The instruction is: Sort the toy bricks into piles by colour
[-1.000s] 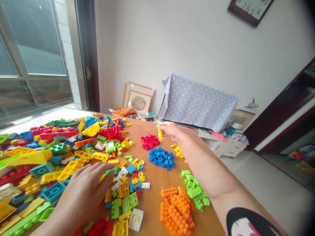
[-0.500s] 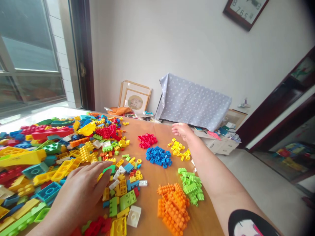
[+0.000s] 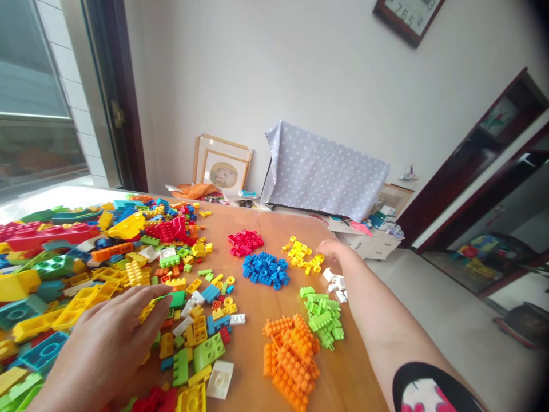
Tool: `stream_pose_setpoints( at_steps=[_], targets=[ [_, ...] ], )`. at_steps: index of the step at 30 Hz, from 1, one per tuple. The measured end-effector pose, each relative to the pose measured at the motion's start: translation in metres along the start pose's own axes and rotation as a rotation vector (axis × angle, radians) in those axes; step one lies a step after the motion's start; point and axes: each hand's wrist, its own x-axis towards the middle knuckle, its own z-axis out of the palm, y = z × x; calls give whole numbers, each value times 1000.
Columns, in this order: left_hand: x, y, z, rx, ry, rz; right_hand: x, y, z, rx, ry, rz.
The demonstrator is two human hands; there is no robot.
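My left hand [image 3: 107,337] lies palm down over the mixed toy bricks, thumb and forefinger apart, with a green brick [image 3: 176,299] by its fingertips. Part of a yellow brick shows between thumb and fingers. At the far right of the table, my right hand [image 3: 333,250] has its fingers drawn together; whatever they may hold is hidden. It is just right of the pile of yellow bricks [image 3: 302,253] and beyond some white bricks [image 3: 335,283]. Closer in are piles of blue bricks [image 3: 266,270], red bricks [image 3: 245,243], light green bricks [image 3: 322,317] and orange bricks [image 3: 293,360].
A large heap of assorted bricks [image 3: 86,246] covers the left of the wooden table [image 3: 240,355]. Behind the far edge stand framed pictures [image 3: 223,171], a polka-dot cloth [image 3: 326,171] over something, and a white cabinet [image 3: 373,245].
The view has swung slightly right. My right hand has drawn back from beyond the yellow pile to its right side, its fingers closer together. White bricks now show beside my forearm. My left hand stays over the bricks.
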Motion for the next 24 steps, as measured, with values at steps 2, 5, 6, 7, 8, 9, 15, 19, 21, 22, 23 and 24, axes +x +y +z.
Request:
stream_pose_setpoints(
  at_steps=[2, 5, 6, 7, 8, 9, 15, 19, 21, 22, 23, 24],
  targets=[
    [0, 0, 1, 5, -7, 2, 4, 2, 6, -7, -84, 58],
    [0, -1, 2, 6, 1, 14, 9, -1, 10, 7, -117, 98],
    [0, -2, 2, 4, 7, 19, 10, -2, 10, 11, -106, 103],
    [0, -2, 2, 1, 13, 21, 11, -3, 9, 17, -91, 104],
    [0, -2, 3, -3, 16, 22, 12, -4, 8, 25, -75, 104],
    [0, -3, 3, -7, 17, 21, 13, -5, 7, 35, -60, 101],
    [1, -4, 5, -12, 8, 25, 10, -9, 8, 128, -54, 66],
    [0, -4, 4, -11, 17, 27, 8, -13, 7, 159, -84, 62],
    [0, -4, 3, -14, 19, 33, 7, -14, 4, 141, -84, 58],
    [0, -4, 3, -18, 17, 33, 7, -14, 2, 124, -81, 57],
    [0, -4, 2, -24, 14, 34, 7, -13, 0, 101, -77, 57],
    [0, -4, 2, -29, 10, 32, 6, -12, -2, 73, -77, 59]
  ],
)
